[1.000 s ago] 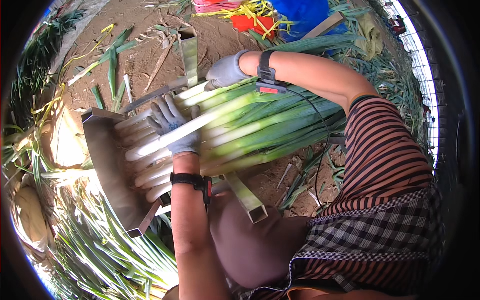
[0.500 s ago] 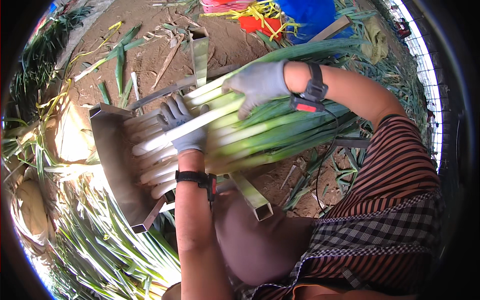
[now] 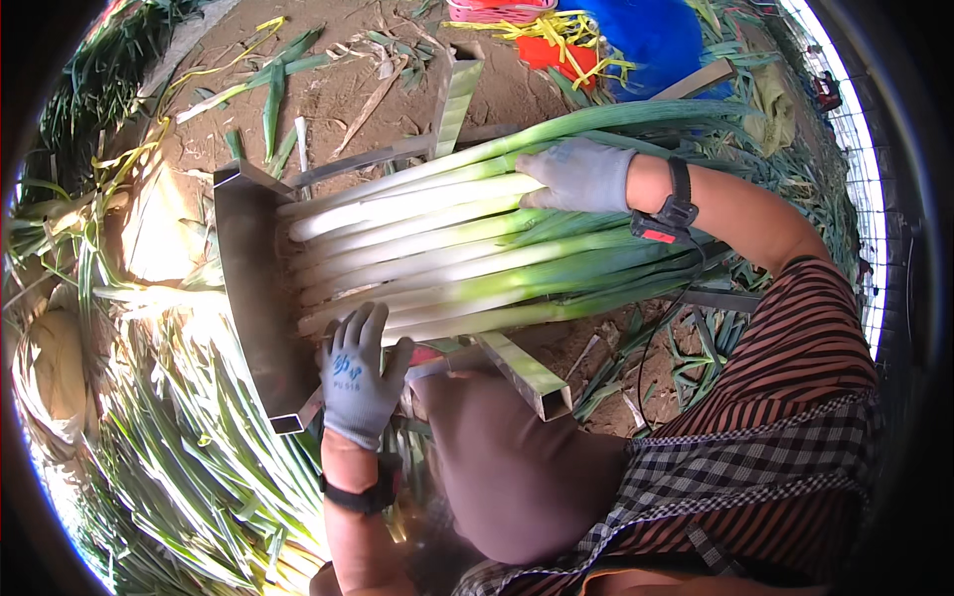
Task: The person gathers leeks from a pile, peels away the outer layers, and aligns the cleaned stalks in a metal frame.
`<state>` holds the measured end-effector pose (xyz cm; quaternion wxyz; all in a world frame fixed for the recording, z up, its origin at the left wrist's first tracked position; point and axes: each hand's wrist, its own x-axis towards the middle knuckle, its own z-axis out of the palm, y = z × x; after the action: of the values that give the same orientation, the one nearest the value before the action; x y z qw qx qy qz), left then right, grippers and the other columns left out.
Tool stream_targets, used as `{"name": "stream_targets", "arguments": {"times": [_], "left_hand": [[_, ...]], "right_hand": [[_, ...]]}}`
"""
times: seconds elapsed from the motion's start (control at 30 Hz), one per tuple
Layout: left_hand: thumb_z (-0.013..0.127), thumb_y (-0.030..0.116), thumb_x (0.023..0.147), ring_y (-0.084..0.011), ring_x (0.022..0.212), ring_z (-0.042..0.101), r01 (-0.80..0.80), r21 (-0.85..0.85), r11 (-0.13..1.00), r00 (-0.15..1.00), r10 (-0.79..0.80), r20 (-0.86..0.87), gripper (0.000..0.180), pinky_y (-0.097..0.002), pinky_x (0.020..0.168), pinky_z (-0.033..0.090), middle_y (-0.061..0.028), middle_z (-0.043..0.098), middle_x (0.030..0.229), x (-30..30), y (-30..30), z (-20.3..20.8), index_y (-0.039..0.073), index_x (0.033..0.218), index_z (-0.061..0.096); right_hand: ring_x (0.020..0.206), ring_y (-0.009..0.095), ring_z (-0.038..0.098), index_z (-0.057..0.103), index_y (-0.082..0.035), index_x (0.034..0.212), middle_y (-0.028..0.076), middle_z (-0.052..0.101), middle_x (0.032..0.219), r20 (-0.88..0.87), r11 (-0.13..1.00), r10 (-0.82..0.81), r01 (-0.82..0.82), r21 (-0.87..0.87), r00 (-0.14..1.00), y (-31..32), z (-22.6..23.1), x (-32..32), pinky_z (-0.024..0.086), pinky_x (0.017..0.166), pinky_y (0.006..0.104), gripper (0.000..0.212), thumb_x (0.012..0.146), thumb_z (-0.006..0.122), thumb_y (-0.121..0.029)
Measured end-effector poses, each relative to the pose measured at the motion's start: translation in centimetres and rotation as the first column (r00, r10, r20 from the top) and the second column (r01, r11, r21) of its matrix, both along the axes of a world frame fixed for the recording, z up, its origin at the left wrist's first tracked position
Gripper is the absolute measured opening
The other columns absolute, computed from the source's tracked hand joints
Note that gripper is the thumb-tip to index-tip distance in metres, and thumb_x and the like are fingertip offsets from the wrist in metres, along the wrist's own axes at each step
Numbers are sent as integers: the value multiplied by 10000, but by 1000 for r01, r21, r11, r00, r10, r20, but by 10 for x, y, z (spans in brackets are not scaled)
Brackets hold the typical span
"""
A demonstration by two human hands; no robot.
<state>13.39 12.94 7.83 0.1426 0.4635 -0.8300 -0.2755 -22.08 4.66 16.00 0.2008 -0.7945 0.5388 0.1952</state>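
Observation:
A row of long leeks [image 3: 427,263] lies across a metal rack, white ends to the left and green leaves to the right. Their root ends sit close to a broad metal end plate [image 3: 260,288]. My right hand [image 3: 579,174], in a grey glove, is closed on a leek [image 3: 417,204] at the upper side of the row, where white turns green. At the lower left, my left hand [image 3: 360,382], gloved too, has its fingers stretched out and thumb apart. It holds nothing, and its fingertips are beside the white ends of the lowest leeks.
Square metal posts [image 3: 455,104] rise on the rack's far side and near side. A big heap of leeks [image 3: 199,447] lies at the lower left. Beyond the rack are yellow straps [image 3: 556,28], a blue plastic sheet [image 3: 656,45] and leaf scraps on bare soil.
My left hand has drawn back from the row toward me, off the leek it lay under. That leek now lies in the row. My right hand has shifted slightly right.

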Motion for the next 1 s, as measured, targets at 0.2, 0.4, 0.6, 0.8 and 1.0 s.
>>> {"name": "stream_targets", "arguments": {"times": [0.2, 0.4, 0.6, 0.8, 1.0], "left_hand": [[643, 216, 854, -375, 1059, 588, 75, 209, 975, 997, -70, -31, 394, -461, 963, 431, -194, 630, 1153, 51, 48, 72, 13, 1188, 589], [639, 104, 817, -387, 1029, 591, -178, 290, 940, 969, 219, -115, 389, -444, 928, 457, -208, 632, 1124, 104, 107, 101, -18, 1182, 588], [614, 134, 850, -368, 1082, 588, -427, 144, 893, 904, 425, 46, 393, -427, 962, 443, -205, 628, 1163, 168, 170, 135, -14, 1214, 593], [518, 42, 845, -322, 1178, 575, -690, 77, 720, 724, 686, 76, 411, -399, 1045, 401, -214, 620, 1231, 224, 266, 183, -37, 1242, 591], [447, 51, 950, -228, 1172, 576, -842, 165, 514, 468, 847, -253, 364, -356, 1048, 403, -164, 622, 1255, 262, 382, 141, -54, 1277, 570]], "right_hand": [[848, 419, 654, 560, 29, 1058, 249, 664, 916, -124, 984, 164, -153, 90, 979, 4, -29, 9, 511, 750, 498, 347, 910, 565, -286], [703, 357, 651, 556, -11, 929, 187, 625, 804, -229, 900, 342, -388, -201, 912, 17, -16, 34, 525, 633, 453, 154, 839, 588, -132], [851, 380, 669, 607, 1, 1018, 207, 667, 872, -176, 977, 199, -209, -41, 964, -1, -16, 29, 524, 761, 461, 285, 858, 629, -233], [992, 339, 629, 593, -38, 1129, 167, 643, 1081, -136, 882, 260, -293, -370, 956, 44, 107, 95, 485, 854, 430, 443, 850, 633, -379], [822, 313, 667, 634, -35, 1003, 164, 664, 846, 163, 812, 493, -384, -440, 855, 194, 174, 204, 517, 742, 390, 311, 861, 628, -311]]}}
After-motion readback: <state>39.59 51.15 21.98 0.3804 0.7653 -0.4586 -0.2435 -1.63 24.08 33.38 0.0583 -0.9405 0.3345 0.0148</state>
